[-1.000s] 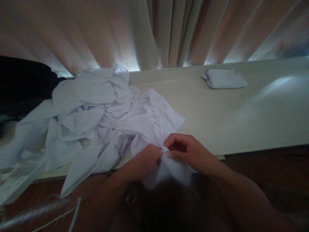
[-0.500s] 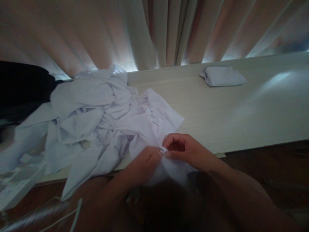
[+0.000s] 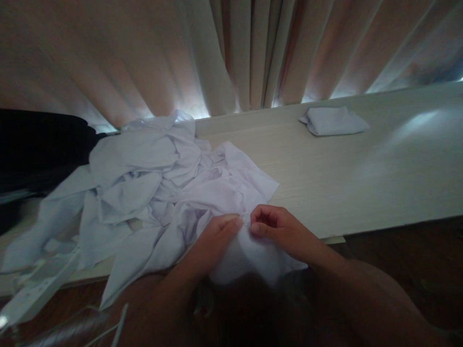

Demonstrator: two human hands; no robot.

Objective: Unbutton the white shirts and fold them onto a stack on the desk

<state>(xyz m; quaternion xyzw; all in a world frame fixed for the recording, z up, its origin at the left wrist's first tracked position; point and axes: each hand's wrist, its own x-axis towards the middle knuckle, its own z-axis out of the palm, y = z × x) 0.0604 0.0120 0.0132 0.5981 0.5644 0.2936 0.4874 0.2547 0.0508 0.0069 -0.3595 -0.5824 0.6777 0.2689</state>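
A white cloth garment point(image 3: 231, 185) lies crumpled on the pale wooden surface, its near end hanging over the front edge toward my lap. My left hand point(image 3: 222, 231) is closed, pinching a gathered fold of it between thumb and fingers. Close beside it, my right hand point(image 3: 271, 226) is curled with thumb and forefinger together at the same fold. Whatever small detail of the cloth lies between the fingertips is too blurred to make out. To the left spreads a heap of more white cloth point(image 3: 133, 154), touching the garment.
A folded white cloth point(image 3: 334, 120) rests at the back right of the pale wooden surface point(image 3: 379, 178). Beige curtains point(image 3: 152, 58) hang behind. On the left are a dark black object point(image 3: 39, 149) and a white power strip point(image 3: 43, 289) with cables.
My right hand has shifted slightly right, opening a small gap from my left hand. The fold between them looks flatter. The view has tilted up a little.
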